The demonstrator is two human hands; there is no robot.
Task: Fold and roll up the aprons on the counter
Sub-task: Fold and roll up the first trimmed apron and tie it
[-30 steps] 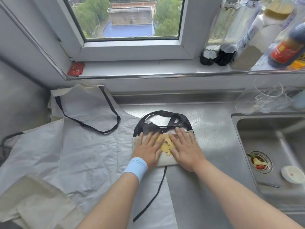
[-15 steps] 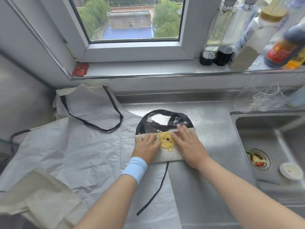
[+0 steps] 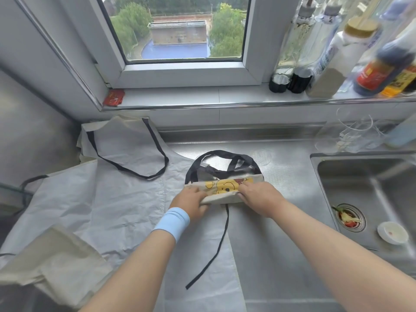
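1. The bear-print apron (image 3: 225, 188), folded narrow, lies mid-tabletop (image 3: 288, 172), its left end over a spread white apron (image 3: 112, 199). Bare steel runs right to the sink (image 3: 313, 167) rim.
2. Left hand (image 3: 191, 202) and right hand (image 3: 256, 197) each close a curled grip on its near edge, one per end.
3. A second ago both palms pressed flat.

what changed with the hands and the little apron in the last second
The left hand and right hand lay flat on the printed apron; now their fingers curl round its near edge, rolling it toward the window, so it looks narrower. The white apron stayed spread out.
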